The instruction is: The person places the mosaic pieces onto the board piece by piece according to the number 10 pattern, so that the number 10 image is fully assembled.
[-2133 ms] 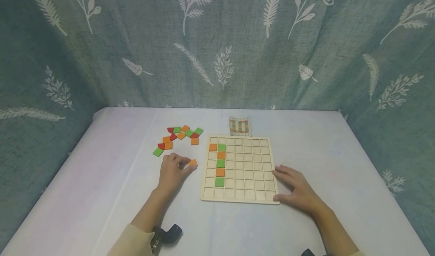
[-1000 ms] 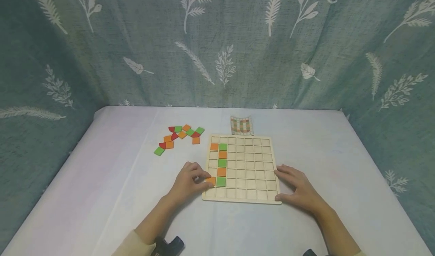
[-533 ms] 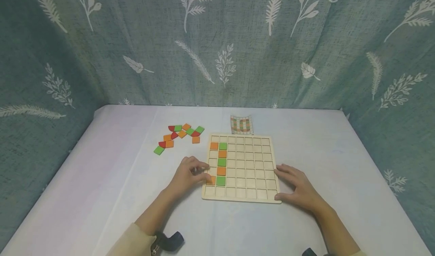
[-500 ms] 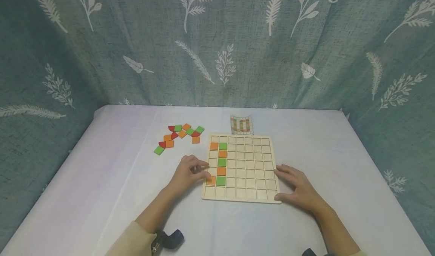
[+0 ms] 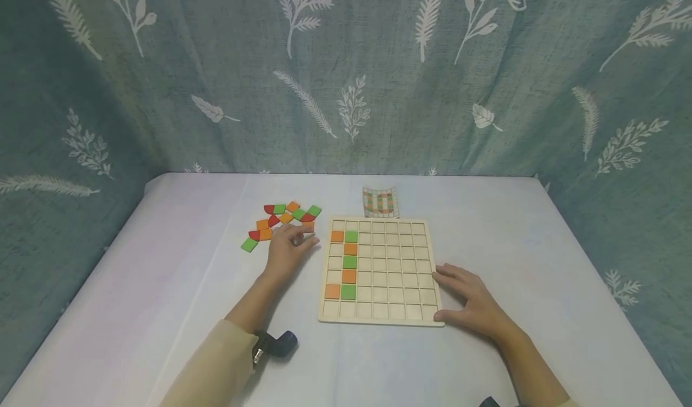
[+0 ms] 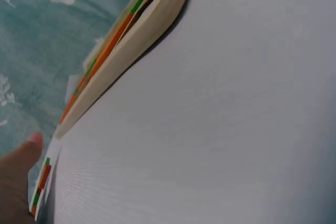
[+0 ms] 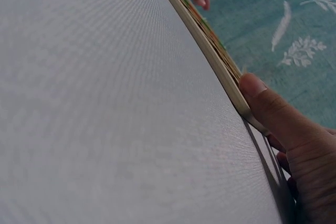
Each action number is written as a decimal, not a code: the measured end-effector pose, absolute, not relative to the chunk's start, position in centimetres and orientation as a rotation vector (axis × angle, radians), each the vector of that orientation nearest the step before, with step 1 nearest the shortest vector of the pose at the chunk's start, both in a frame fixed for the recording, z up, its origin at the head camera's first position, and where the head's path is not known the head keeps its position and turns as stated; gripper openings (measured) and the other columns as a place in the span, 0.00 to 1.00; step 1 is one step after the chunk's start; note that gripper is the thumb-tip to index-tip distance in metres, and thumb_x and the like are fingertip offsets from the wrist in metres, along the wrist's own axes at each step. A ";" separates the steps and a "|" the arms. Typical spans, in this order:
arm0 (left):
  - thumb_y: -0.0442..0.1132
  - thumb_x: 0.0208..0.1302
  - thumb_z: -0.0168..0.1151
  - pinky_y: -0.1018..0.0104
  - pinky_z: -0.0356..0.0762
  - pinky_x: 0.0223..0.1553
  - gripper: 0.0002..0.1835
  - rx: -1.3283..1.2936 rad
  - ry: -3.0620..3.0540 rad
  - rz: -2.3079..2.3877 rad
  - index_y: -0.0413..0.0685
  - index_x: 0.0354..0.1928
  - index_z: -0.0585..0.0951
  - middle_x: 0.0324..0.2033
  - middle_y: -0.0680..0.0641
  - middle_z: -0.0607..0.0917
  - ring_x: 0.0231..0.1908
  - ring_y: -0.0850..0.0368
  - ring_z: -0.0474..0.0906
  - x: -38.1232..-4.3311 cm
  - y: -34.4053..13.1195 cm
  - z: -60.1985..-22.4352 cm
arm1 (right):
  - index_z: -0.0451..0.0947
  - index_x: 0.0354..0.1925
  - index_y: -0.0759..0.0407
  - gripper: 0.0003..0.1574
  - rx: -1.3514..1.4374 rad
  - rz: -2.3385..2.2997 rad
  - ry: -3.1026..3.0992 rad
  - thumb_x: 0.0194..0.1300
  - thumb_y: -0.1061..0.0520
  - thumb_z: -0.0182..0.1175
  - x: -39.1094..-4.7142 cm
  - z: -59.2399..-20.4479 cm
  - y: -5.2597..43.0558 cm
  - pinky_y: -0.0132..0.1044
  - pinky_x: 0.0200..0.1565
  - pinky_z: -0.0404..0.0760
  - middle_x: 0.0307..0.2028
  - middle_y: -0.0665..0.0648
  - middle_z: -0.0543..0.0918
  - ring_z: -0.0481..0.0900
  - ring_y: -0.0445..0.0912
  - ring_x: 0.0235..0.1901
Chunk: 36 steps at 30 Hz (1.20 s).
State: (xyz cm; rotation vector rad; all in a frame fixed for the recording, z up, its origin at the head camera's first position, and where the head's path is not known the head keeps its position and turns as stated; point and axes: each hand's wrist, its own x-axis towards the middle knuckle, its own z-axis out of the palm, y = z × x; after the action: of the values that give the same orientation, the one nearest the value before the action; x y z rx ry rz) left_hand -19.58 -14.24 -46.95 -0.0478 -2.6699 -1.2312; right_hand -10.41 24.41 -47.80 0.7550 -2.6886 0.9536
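Observation:
My left hand (image 5: 288, 254) is over the table left of the wooden grid board (image 5: 397, 322), thumb and fingers apart. Its fingertips overlap the orange square tile (image 5: 309, 224) at the near right of the loose tiles. On the board, an orange tile (image 5: 332, 291) lies in the left column, beside a green tile (image 5: 348, 292). Above these, the second column alternates orange and green, and another orange tile (image 5: 337, 236) sits near the top left. My right hand (image 5: 476, 299) rests against the board's right edge, fingers extended, thumb (image 7: 253, 85) at the near corner.
Several loose green, orange and red tiles (image 5: 279, 209) lie left of the board, some of them red quarter-round pieces. A small patterned card (image 5: 380, 201) lies just behind the board. Green leaf-print cloth (image 5: 238, 137) stands behind and beside the white table (image 5: 389, 365).
My left hand carried an orange tile onto the board's left column, let go of it, and moved back up-left to the loose tiles. My right hand has stayed at the board's edge.

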 end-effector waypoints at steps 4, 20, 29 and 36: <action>0.43 0.57 0.67 0.56 0.69 0.45 0.21 0.061 -2.700 -1.179 0.47 0.53 0.81 0.40 0.46 0.77 0.46 0.50 0.67 -20.9 -14.3 -47.2 | 0.76 0.55 0.62 0.47 0.762 0.938 -2.681 0.35 0.45 0.77 -10.5 -47.9 24.4 0.55 0.57 0.61 0.57 0.59 0.76 0.67 0.57 0.60; 0.45 0.57 0.67 0.59 0.69 0.43 0.18 -0.041 -2.823 -1.024 0.45 0.47 0.83 0.37 0.46 0.79 0.43 0.51 0.68 -20.5 -14.5 -47.2 | 0.77 0.55 0.62 0.47 0.761 0.938 -2.685 0.35 0.45 0.77 -10.7 -48.1 24.4 0.55 0.57 0.61 0.57 0.60 0.76 0.67 0.58 0.60; 0.47 0.52 0.71 0.61 0.65 0.36 0.16 -0.186 -2.818 -0.936 0.43 0.37 0.85 0.26 0.48 0.77 0.33 0.53 0.68 -19.2 -15.3 -47.1 | 0.75 0.56 0.62 0.48 0.725 0.983 -2.719 0.36 0.45 0.77 -10.4 -48.1 24.5 0.60 0.58 0.60 0.59 0.60 0.74 0.65 0.60 0.61; 0.48 0.50 0.72 0.63 0.65 0.34 0.16 -0.115 -2.784 -1.122 0.46 0.38 0.85 0.25 0.50 0.75 0.34 0.55 0.66 -17.6 -14.9 -47.1 | 0.76 0.56 0.63 0.48 0.738 0.967 -2.704 0.35 0.45 0.77 -10.5 -48.0 24.4 0.59 0.58 0.60 0.58 0.60 0.75 0.66 0.60 0.60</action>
State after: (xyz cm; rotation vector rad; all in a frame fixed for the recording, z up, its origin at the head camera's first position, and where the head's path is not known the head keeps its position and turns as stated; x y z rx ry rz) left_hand -17.65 -14.90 -47.10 -0.1148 -2.7837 -1.1215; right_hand -10.49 24.45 -48.00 0.7378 -2.7038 0.9665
